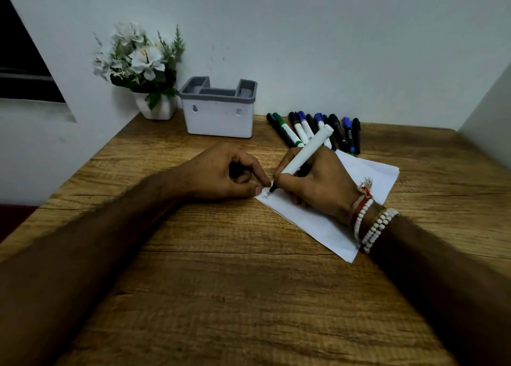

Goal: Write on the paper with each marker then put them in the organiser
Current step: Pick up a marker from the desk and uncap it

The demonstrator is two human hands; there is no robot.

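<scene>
- Marker [302, 155], white with a black tip, pinched in the right hand [315, 184]; fingers shut tight around it, tip down on the paper [367, 177], so ink can go on.
- Tilted like a pencil, back end up toward the organiser [219, 116], probably to make writing easy.
- Left hand [221, 173] curled shut just left of the marker tip, thumb and finger pressing the paper's corner, likely to stop it sliding. Something dark tucked inside that fist, maybe the cap; cannot tell for sure.
- Small faint marks on the paper right beside the tip.
- Paper flat on the wooden table [235, 282], in front of the organiser and a bit to the right.
- Other markers [318, 130] lying in a row just right of the organiser, caps on, waiting for a turn.
- Organiser standing by the wall, open top, looks empty from here, so none put away yet.
- Flower pot [159, 107] just left of the organiser, out of the way.
</scene>
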